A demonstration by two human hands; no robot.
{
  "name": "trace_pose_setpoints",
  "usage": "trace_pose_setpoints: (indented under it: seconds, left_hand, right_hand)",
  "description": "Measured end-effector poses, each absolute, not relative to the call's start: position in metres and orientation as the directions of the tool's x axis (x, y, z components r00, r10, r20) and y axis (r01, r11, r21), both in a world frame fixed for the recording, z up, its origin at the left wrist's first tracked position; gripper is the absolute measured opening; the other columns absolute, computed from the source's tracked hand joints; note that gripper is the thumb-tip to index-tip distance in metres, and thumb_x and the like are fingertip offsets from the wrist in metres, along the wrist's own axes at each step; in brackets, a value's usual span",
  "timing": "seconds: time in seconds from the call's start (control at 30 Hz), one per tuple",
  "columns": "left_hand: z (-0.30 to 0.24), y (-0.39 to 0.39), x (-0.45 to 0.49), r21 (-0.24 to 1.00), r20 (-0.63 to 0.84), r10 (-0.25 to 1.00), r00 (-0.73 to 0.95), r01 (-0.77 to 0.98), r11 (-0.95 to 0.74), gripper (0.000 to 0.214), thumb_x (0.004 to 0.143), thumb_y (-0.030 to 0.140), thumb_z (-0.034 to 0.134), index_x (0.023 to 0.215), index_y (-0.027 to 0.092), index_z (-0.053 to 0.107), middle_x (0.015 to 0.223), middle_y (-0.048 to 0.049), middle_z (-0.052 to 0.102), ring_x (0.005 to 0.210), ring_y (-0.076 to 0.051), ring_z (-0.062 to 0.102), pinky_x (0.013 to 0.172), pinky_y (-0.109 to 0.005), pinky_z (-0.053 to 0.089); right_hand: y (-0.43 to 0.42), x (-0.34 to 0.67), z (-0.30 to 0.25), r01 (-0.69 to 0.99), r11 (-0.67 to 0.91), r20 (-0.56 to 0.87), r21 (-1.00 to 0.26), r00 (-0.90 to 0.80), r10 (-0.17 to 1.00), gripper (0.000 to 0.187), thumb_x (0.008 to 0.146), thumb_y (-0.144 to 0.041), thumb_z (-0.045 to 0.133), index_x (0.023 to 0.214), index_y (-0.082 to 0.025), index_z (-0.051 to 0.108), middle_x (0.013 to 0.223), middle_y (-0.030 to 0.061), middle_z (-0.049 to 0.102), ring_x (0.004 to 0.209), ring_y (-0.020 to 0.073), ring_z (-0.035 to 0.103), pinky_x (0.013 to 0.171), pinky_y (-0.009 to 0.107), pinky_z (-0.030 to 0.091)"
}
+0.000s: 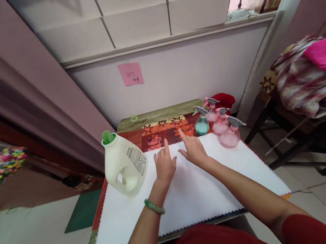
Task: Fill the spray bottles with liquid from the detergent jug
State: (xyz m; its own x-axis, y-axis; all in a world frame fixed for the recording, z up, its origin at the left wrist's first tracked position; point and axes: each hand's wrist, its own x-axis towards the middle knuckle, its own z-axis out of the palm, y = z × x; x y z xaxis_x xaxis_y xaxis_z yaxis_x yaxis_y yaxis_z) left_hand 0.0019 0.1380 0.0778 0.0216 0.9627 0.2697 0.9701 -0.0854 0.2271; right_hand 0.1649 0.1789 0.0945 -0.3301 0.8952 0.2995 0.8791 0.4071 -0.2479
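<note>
My left hand [165, 165], with a green bangle [154, 206] on its wrist, hovers over or rests on a white mat [191, 198]; its index finger points forward and its thumb stands out. Beside it, my right hand [194, 150] also has its index finger and thumb stretched out. Both are empty. Left of them stands a large cream jug [128, 158] with its green spout [108, 138] uncovered. On the right are a spray bottle with teal liquid [202, 125] and several pink spray bottles [229, 137], all upright.
A small green cap [133, 118] lies at the table's [162, 113] back edge. Something red [223, 101] sits behind the sprayers. A pink note [130, 74] is on the wall. Clothes [297, 68] are piled at the right, and a curtain [40, 82] hangs at the left.
</note>
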Motion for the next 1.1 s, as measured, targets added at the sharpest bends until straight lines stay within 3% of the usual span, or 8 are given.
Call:
trace_pose_setpoints:
  seconds: [0.1, 0.23, 0.4, 0.7, 0.77, 0.93, 1.0, 1.1]
  left_hand:
    - [0.03, 0.114, -0.009, 0.185, 0.156, 0.988, -0.004, 0.982, -0.025, 0.066, 0.098, 0.034, 0.053, 0.16, 0.014, 0.036, 0.156, -0.0235, 0.048, 0.146, -0.038, 0.042, 0.118, -0.063, 0.027]
    - [0.0, 0.1, -0.018, 0.108, 0.095, 0.995, -0.017, 0.994, 0.007, 0.059, 0.103, 0.039, 0.042, 0.159, 0.019, 0.04, 0.167, -0.0164, 0.033, 0.155, -0.036, 0.027, 0.122, -0.065, 0.018]
    - [-0.003, 0.103, -0.02, 0.09, 0.105, 0.994, -0.024, 0.996, 0.014, 0.061, 0.104, 0.045, 0.04, 0.16, 0.021, 0.037, 0.168, -0.0158, 0.03, 0.156, -0.035, 0.026, 0.123, -0.064, 0.018]
    - [0.002, 0.102, -0.019, 0.114, 0.086, 0.996, -0.034, 0.993, 0.024, 0.061, 0.104, 0.044, 0.04, 0.16, 0.02, 0.037, 0.168, -0.017, 0.03, 0.156, -0.036, 0.026, 0.123, -0.064, 0.017]
    - [0.002, 0.102, -0.019, 0.116, 0.096, 0.995, -0.031, 0.993, 0.02, 0.062, 0.103, 0.044, 0.041, 0.16, 0.02, 0.038, 0.167, -0.0177, 0.03, 0.156, -0.036, 0.026, 0.123, -0.064, 0.017]
    - [-0.001, 0.1, -0.018, 0.105, 0.13, 0.99, -0.062, 0.993, 0.049, 0.063, 0.103, 0.044, 0.041, 0.16, 0.018, 0.038, 0.166, -0.0207, 0.032, 0.155, -0.035, 0.028, 0.122, -0.063, 0.019]
    - [-0.003, 0.1, -0.019, 0.098, 0.138, 0.986, -0.094, 0.992, 0.081, 0.067, 0.102, 0.047, 0.04, 0.16, 0.014, 0.037, 0.166, -0.0228, 0.032, 0.155, -0.036, 0.028, 0.122, -0.062, 0.019]
    - [-0.006, 0.099, -0.02, 0.093, 0.136, 0.983, -0.125, 0.989, 0.113, 0.074, 0.102, 0.052, 0.039, 0.16, 0.007, 0.034, 0.166, -0.0248, 0.03, 0.156, -0.036, 0.025, 0.124, -0.059, 0.016]
  right_hand:
    - [0.165, 0.161, 0.044, 0.884, 0.389, 0.08, -0.257, -0.382, 0.921, 0.082, 0.097, -0.05, 0.058, 0.165, -0.021, 0.022, 0.165, 0.0178, 0.037, 0.151, 0.0356, 0.036, 0.121, 0.058, 0.021]
    - [0.156, 0.153, 0.003, 0.791, 0.533, 0.004, -0.3, -0.557, 0.83, 0.075, 0.101, -0.067, 0.037, 0.164, -0.027, 0.027, 0.173, 0.0097, 0.022, 0.16, 0.0343, 0.016, 0.125, 0.064, 0.006]
    - [0.171, 0.172, -0.003, 0.825, 0.476, -0.085, -0.306, -0.521, 0.849, 0.084, 0.099, -0.074, 0.026, 0.165, -0.022, 0.02, 0.174, 0.0085, 0.015, 0.161, 0.0282, 0.012, 0.127, 0.06, 0.0]
    - [0.186, 0.212, 0.002, 0.981, 0.003, -0.131, -0.194, -0.029, 0.991, 0.088, 0.102, -0.069, 0.023, 0.166, -0.009, 0.012, 0.172, 0.0182, 0.014, 0.161, 0.0326, 0.011, 0.126, 0.063, 0.0]
    - [0.184, 0.194, 0.006, 0.974, 0.051, -0.087, -0.22, -0.072, 0.994, 0.088, 0.101, -0.069, 0.026, 0.166, -0.013, 0.01, 0.173, 0.017, 0.014, 0.161, 0.0347, 0.009, 0.125, 0.063, 0.001]
    - [0.183, 0.142, 0.007, 0.835, 0.464, -0.104, -0.296, -0.511, 0.853, 0.076, 0.1, -0.071, 0.03, 0.164, -0.031, 0.025, 0.174, 0.0049, 0.018, 0.161, 0.0292, 0.011, 0.127, 0.058, 0.005]
    - [0.187, 0.14, 0.004, 0.83, 0.473, -0.117, -0.297, -0.523, 0.844, 0.075, 0.1, -0.072, 0.031, 0.163, -0.033, 0.028, 0.173, 0.0018, 0.021, 0.161, 0.0247, 0.013, 0.128, 0.053, 0.005]
    - [0.196, 0.161, 0.002, 0.886, 0.376, -0.129, -0.271, -0.42, 0.898, 0.079, 0.101, -0.07, 0.028, 0.165, -0.025, 0.022, 0.173, 0.0065, 0.018, 0.161, 0.0255, 0.012, 0.128, 0.053, 0.003]
